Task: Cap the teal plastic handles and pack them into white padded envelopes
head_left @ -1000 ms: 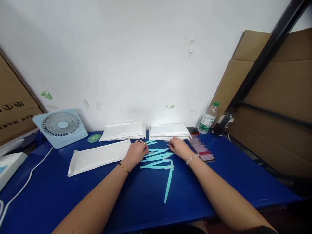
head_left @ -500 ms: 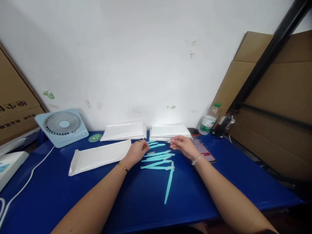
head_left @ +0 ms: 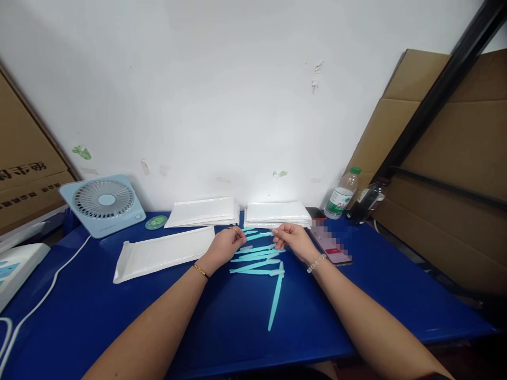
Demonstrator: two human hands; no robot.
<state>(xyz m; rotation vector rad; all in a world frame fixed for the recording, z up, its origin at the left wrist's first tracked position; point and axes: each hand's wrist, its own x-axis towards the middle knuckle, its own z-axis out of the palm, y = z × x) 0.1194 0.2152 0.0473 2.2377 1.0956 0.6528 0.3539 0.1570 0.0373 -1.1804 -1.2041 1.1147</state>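
My left hand [head_left: 226, 244] is closed in a pinch on the handle end of a teal eyebrow razor [head_left: 256, 236], held level over the table. From the other side, my right hand [head_left: 292, 238] pinches a small clear blade cap [head_left: 268, 233] at the razor's blade end. How far the cap covers the blade is too small to tell. Below the hands lie several more teal razors [head_left: 255, 257], roughly side by side, and a small translucent piece [head_left: 246, 247]. One razor [head_left: 276, 298] lies apart, nearer the front edge, pointing toward me.
White padded mailers form two stacks [head_left: 202, 211] [head_left: 277, 211] against the wall, and a single mailer [head_left: 164, 253] lies left. Around the blue table [head_left: 222, 338] are a fan [head_left: 105, 203], a green disc [head_left: 156, 222], a phone [head_left: 330, 245], a water bottle [head_left: 341, 195] and a dark bottle [head_left: 366, 203].
My right hand has moved slightly left and closed in, bringing the clear cap to the blade end of the razor. My left hand keeps its pinch in nearly the same place.
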